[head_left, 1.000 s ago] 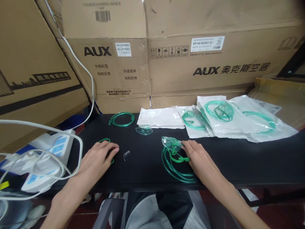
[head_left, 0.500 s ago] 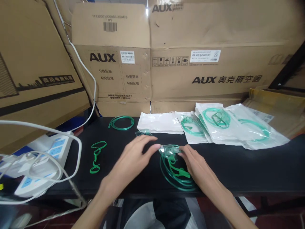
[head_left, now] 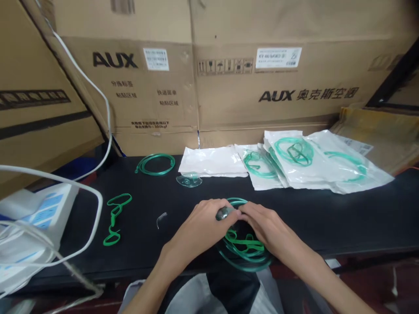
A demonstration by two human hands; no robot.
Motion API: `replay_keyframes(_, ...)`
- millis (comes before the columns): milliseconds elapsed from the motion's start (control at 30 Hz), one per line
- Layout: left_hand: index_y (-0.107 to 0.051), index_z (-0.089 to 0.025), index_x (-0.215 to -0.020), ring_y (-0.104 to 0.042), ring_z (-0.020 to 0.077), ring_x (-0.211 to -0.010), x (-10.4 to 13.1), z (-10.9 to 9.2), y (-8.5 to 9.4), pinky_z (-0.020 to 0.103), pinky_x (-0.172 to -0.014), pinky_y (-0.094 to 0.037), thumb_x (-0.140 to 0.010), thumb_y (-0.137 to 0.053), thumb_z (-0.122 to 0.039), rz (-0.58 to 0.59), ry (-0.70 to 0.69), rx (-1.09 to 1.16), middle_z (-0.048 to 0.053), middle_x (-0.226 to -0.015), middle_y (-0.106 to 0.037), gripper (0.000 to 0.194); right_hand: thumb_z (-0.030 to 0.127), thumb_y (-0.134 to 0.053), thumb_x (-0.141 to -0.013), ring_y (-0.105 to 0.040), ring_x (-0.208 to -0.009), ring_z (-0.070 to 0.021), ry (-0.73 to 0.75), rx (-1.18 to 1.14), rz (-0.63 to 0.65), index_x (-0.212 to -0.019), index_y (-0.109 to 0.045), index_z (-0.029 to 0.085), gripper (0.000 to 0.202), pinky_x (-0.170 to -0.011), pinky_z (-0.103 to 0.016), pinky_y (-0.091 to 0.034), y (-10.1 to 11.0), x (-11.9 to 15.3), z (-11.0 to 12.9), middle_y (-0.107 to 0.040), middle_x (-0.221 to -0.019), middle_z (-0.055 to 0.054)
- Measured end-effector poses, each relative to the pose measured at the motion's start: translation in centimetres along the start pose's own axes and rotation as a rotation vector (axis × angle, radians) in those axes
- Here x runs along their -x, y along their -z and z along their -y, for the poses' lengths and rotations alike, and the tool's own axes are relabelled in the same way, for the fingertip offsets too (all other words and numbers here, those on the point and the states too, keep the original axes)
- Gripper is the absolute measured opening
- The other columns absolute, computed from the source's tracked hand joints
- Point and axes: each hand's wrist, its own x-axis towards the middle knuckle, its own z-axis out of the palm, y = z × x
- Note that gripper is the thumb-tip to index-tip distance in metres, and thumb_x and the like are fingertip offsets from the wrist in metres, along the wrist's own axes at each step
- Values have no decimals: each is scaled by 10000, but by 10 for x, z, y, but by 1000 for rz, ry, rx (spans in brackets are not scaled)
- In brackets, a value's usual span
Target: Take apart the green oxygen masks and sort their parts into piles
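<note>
My left hand is closed around a clear plastic oxygen mask, mostly hidden by the fingers. The fingers of my right hand are pinched together at the mask's right side, close to my left thumb. Below both hands lies coiled green tubing with a bright green elastic strap over it. Further back on the black table rests another clear mask. A separate green tube coil lies at the back left, and a loose green strap nearer the left side.
White sealed packets lie along the back. Several more packets with green tubing are piled at the right. A small clear strip lies left of my left hand. White cables and a power strip take up the left edge. Cardboard boxes stand behind.
My left hand has moved right and closed on the mask, where it was beside it with thumb and fingers apart. The rear mask and small clear strip are now uncovered. The view has shifted slightly.
</note>
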Motion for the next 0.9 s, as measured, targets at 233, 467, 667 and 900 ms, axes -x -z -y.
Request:
replay_keyframes(233, -738, -252, -950, -669, 235, -969, -9, 4, -2, 357, -870, -478, -1030, -623, -366, 37, -18, 14, 4, -970, -741, 180, 176, -401, -1130, -600, -741, -177, -82, -46, 102, -996, -640, 222, 278, -735, -309, -464, 4, -2, -1, -659, -867, -16)
replay_keyframes(467, -684, -224, -1059, -666, 281, -947, 20, 23, -3, 432, -869, -514, -1045, -575, -244, -112, -308, -326, 58, -998, -736, 112, 39, -356, -1075, -681, -893, -185, -92, -93, 209, -1066, -652, 224, 349, -926, -350, -526, 2, 2, -5, -706, -986, -42)
replay_keyframes(667, -676, -297, -1129, -710, 245, -979, 28, 48, 34, 375, -858, -558, -1108, -505, -367, -212, -95, -214, 35, -1094, -749, 186, 107, -374, -1102, -692, -778, -196, -164, -49, 143, -1027, -637, 208, 292, -874, -385, -577, 0, -2, -9, -689, -875, -25)
replay_keyframes(900, -676, -373, -1331, -668, 301, -1273, -5, 49, 48, 588, -1162, -444, -1126, -428, -511, -43, 91, -218, 27, -1343, -721, 351, 224, -456, -1105, -765, -953, -229, -110, 74, 37, -1353, -666, 282, 329, -822, -319, -652, 5, -17, 4, -739, -1095, -74)
